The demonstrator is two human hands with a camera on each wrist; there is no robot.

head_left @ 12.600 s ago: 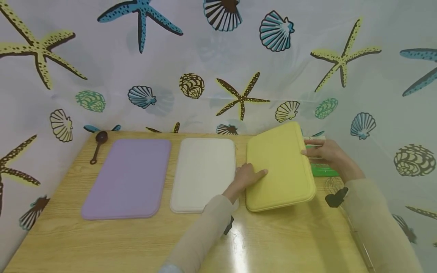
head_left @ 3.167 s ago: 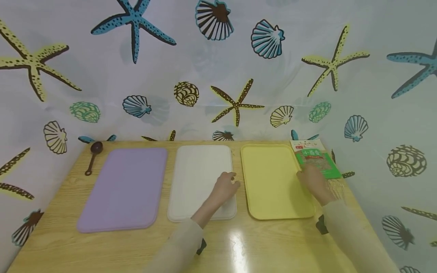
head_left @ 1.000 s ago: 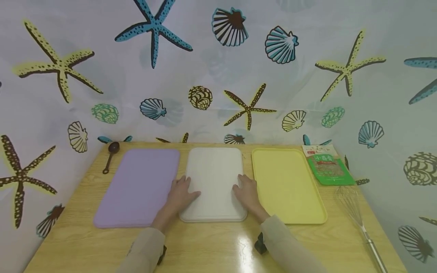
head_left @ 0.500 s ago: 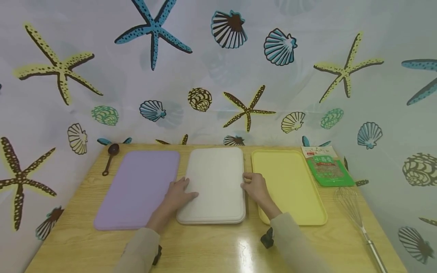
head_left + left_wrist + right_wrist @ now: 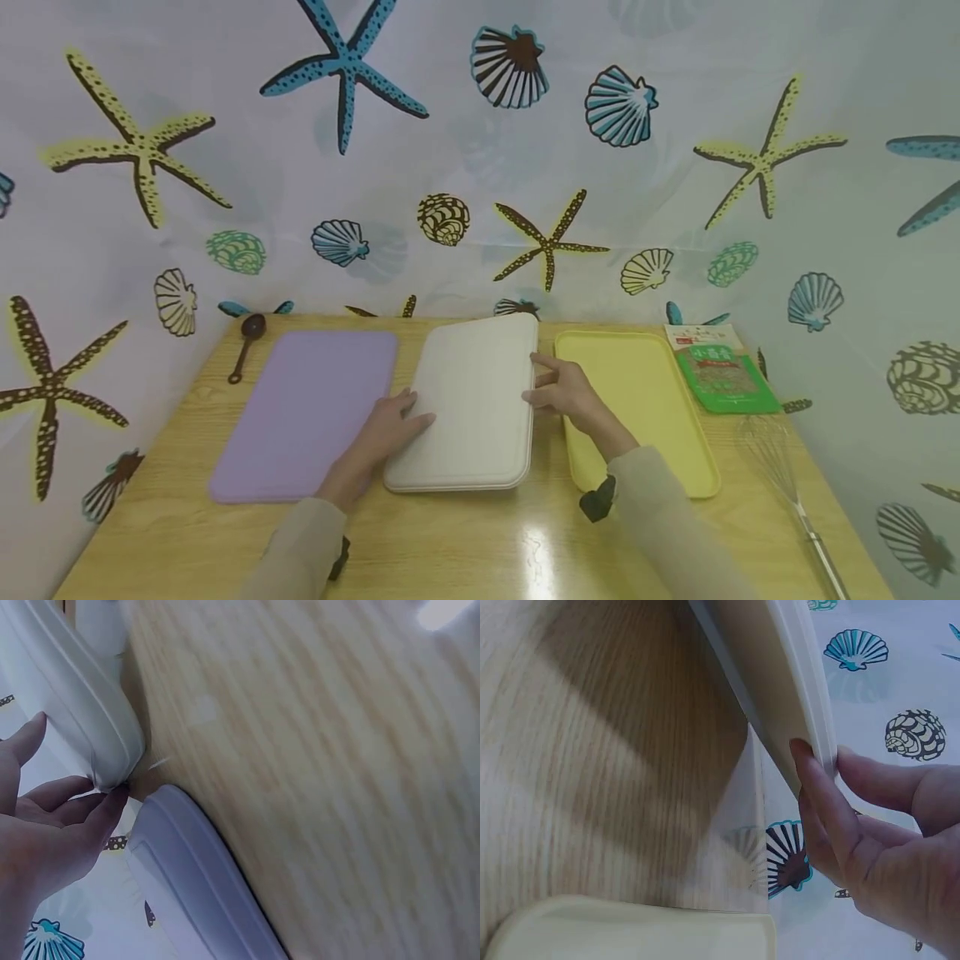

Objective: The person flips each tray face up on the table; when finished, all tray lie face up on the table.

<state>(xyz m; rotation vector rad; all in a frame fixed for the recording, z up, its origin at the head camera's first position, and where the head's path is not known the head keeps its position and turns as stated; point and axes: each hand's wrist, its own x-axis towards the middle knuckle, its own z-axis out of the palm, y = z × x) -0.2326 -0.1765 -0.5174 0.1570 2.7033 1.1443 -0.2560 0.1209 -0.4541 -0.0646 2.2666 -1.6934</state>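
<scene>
Near the middle of the head frame, the white tray [image 5: 472, 400] is sitting tilted above the table [image 5: 450, 542], its right side standing higher than its left. The left hand [image 5: 386, 429] is gripping the left edge, thumb on the upper face, probably to steady the low side. The right hand [image 5: 566, 387] is pinching the right edge between thumb and fingers, and that grip seems to be holding the high side up. The hands are staying apart, one on each side.

Left of centre, the purple tray [image 5: 315, 408] is lying flat; right of centre, the yellow tray [image 5: 637, 400] is lying with its raised rim upward. The spoon [image 5: 251, 333] is lying beyond the purple tray's upper left corner, the packet [image 5: 723, 375] is lying at the upper right and the whisk [image 5: 795, 492] at the lower right, all three outside the row of trays.

The right wrist view is showing what the head view is hiding: the white tray's hollow side is facing the table, and fingers are pressing just inside its rim. The left wrist view is showing fingertips curling round the rim, but whether that edge is touching the table, I cannot tell.
</scene>
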